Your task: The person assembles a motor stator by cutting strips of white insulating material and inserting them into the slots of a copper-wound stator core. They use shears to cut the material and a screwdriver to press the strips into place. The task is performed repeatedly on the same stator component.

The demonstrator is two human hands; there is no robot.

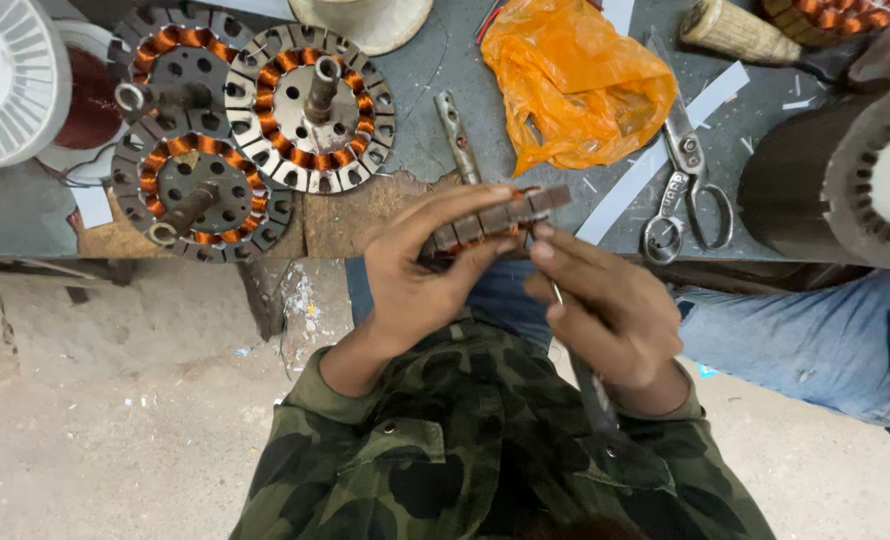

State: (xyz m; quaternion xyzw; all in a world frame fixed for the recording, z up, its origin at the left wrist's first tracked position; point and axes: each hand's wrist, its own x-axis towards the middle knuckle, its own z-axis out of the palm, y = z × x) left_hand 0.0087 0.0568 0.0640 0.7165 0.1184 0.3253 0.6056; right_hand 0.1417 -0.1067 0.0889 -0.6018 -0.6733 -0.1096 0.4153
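My left hand (420, 270) grips the slotted stator core (495, 222) at the bench (25, 215) edge, above my lap; my right hand (605, 310) pinches a thin tool (557, 293) near it. I think it is best to hold the core steady and work slowly

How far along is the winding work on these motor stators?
Three wound stators with copper coils lie on the bench, so those look done. The left hand holds another stator edge-on, and the right hand works a thin tool at it. How much of it is wound cannot be seen. Scissors lie nearby.
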